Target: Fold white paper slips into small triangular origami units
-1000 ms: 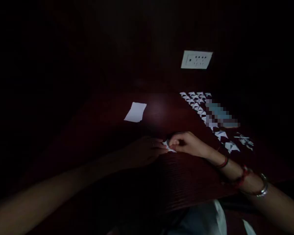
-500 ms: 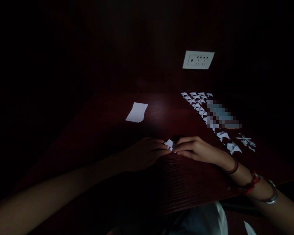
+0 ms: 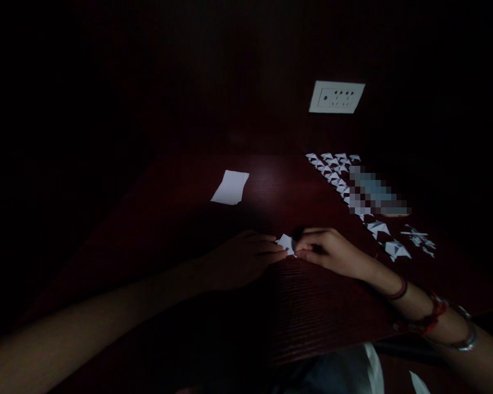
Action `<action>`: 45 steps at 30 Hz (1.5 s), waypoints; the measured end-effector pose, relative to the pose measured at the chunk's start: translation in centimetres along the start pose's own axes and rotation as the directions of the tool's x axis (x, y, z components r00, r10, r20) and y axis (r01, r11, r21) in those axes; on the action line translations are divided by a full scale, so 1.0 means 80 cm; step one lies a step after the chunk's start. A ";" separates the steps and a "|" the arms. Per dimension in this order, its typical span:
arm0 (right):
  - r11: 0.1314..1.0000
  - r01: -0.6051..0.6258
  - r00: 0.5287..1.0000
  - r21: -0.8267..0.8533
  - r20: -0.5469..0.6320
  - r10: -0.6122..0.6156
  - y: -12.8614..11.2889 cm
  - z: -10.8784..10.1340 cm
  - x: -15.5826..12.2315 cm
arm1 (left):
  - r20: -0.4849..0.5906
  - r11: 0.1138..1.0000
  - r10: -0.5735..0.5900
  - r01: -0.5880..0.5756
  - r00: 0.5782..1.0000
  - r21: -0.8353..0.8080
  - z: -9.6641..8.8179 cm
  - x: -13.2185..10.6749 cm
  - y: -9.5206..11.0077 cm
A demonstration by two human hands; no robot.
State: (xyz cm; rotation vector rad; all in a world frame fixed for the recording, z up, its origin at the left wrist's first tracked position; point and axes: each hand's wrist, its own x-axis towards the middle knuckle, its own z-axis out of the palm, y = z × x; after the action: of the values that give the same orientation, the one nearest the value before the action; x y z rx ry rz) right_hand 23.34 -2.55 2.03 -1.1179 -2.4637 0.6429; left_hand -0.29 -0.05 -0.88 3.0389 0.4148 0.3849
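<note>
A small folded white paper piece (image 3: 286, 242) lies on the dark red table between my two hands. My left hand (image 3: 250, 257) reaches in from the left, its fingers stretched out flat and their tips pressed on the paper's left part. From the right, my right hand (image 3: 328, 249) has its thumb and index finger pinched together at the paper's right edge. The other right fingers are curled in. Deep shadow covers much of my left hand, and its thumb cannot be made out.
Beyond my hands lies a stack of white paper sheets (image 3: 230, 187). Rows of folded paper pieces (image 3: 334, 179) run along the right, beside a pixelated phone-like object (image 3: 378, 191). Paper scraps (image 3: 419, 239) lie nearer. A white socket plate (image 3: 337, 97) is on the back wall.
My right fingers have drawn together into a pinch at the paper's right edge, uncovering more of it. My left hand stays nearly in place. The view has shifted slightly.
</note>
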 end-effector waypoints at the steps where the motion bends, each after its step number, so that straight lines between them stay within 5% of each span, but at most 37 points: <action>1: 1.000 -0.002 1.000 -0.002 0.003 0.002 0.000 0.002 0.001 | 0.005 1.000 -0.004 0.004 1.000 -0.001 0.000 0.000 0.000; 13: 0.972 0.059 0.995 -0.228 0.092 -0.038 -0.014 0.004 -0.006 | 0.016 0.999 -0.008 0.008 1.000 -0.047 -0.010 0.005 0.005; 21: 0.991 0.067 0.995 -0.119 0.086 -0.057 -0.013 0.002 -0.004 | 0.003 1.000 0.014 -0.014 1.000 -0.023 -0.011 0.001 0.006; 29: 0.951 0.102 0.994 -0.291 0.057 -0.089 -0.016 0.006 -0.004 | -0.064 0.997 0.041 -0.044 0.997 -0.056 -0.009 0.005 0.003; 37: 0.998 0.050 0.998 -0.023 0.034 -0.049 -0.017 0.005 -0.002 | -0.030 0.998 0.016 -0.018 0.999 -0.059 -0.009 0.003 0.008; 45: 1.000 0.000 1.000 0.027 0.012 0.000 -0.020 0.007 -0.004 | -0.017 0.998 0.008 -0.009 1.000 -0.054 -0.011 0.007 0.019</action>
State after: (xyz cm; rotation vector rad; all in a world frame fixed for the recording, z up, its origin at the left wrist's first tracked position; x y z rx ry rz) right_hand 22.28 -3.86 2.43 -1.1068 -2.4579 0.6829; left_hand 0.40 -1.34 0.25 2.9878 0.3862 0.4158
